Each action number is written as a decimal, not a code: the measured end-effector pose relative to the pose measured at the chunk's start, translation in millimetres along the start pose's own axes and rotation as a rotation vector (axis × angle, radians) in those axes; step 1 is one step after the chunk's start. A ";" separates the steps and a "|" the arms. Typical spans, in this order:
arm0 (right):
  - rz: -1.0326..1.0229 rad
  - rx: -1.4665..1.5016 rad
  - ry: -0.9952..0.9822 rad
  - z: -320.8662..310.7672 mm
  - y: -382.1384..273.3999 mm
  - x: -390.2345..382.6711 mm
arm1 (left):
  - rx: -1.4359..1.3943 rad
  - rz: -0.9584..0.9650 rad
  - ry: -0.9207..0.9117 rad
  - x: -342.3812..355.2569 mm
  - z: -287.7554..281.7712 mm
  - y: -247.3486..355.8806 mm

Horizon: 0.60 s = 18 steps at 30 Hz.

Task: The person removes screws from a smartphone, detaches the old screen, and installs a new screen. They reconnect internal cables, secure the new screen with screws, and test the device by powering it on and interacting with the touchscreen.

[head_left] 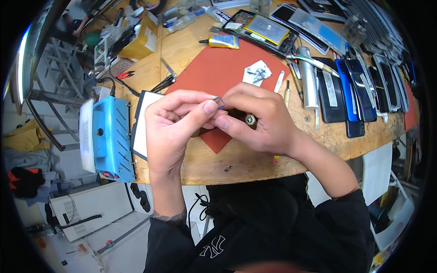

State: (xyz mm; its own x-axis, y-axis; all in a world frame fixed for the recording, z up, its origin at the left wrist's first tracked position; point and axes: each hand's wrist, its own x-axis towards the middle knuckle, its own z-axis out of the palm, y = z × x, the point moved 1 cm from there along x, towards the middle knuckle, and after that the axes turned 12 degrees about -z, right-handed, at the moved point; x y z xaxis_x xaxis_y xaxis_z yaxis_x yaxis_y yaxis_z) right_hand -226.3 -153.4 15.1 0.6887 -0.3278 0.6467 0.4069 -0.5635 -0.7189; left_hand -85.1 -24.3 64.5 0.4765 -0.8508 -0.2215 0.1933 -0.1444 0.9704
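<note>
Above a red mat (200,68) my two hands meet, fingertips close together. My left hand (175,118) is closed, its thumb and forefinger pinching a small blue-edged piece (219,103) that looks clear in the middle. My right hand (264,113) curls round a dark round-bodied tool with a brass-coloured end (251,120); most of its length is hidden by the hand. The right fingertips reach the small piece, and I cannot tell whether they grip it too. Just beyond the right hand lies a crumpled white wipe (256,73) with dark smudges.
A blue bench machine (111,136) stands at the left, beside a white dark-edged panel (144,113). An opened tablet (261,32), a yellow glue tube (223,41) and a silver cylinder (307,82) lie beyond. Several phones (350,91) crowd the right side.
</note>
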 end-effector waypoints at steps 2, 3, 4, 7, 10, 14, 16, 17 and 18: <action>0.010 -0.028 -0.020 -1.5 -1.5 0.1 | 0.002 0.016 0.014 0.1 0.7 -1.5; -0.009 -0.050 -0.027 -3.4 -2.0 1.1 | 0.011 0.037 0.024 0.4 1.4 -2.5; -0.010 -0.081 -0.048 -6.1 -2.6 1.8 | 0.023 0.057 0.030 0.5 1.5 -3.1; -0.031 -0.280 -0.075 -19.9 -4.6 2.5 | 0.024 0.088 0.054 0.4 1.8 -4.7; -0.001 -0.243 -0.060 -24.2 -4.0 1.3 | 0.024 0.068 0.050 -0.6 3.8 -4.4; -0.051 -0.182 0.055 -15.5 -2.2 -3.6 | 0.071 0.069 0.053 -3.5 14.6 -3.1; -0.057 -0.176 0.061 -12.2 -1.8 -7.4 | 0.114 0.050 0.050 -5.1 17.9 -1.8; -0.069 -0.170 0.071 -11.4 -1.3 -8.3 | 0.124 0.032 0.047 -6.0 18.0 -0.7; -0.083 -0.186 0.062 -11.3 -1.8 -9.5 | 0.117 0.029 0.034 -6.6 17.7 0.4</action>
State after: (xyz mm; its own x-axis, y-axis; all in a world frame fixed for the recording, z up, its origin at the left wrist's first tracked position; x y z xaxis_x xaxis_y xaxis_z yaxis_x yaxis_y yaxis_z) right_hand -240.4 -157.8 13.1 0.6170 -0.3170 0.7203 0.3393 -0.7187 -0.6069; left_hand -103.4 -27.7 68.1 0.5092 -0.8383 -0.1947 0.0791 -0.1797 0.9805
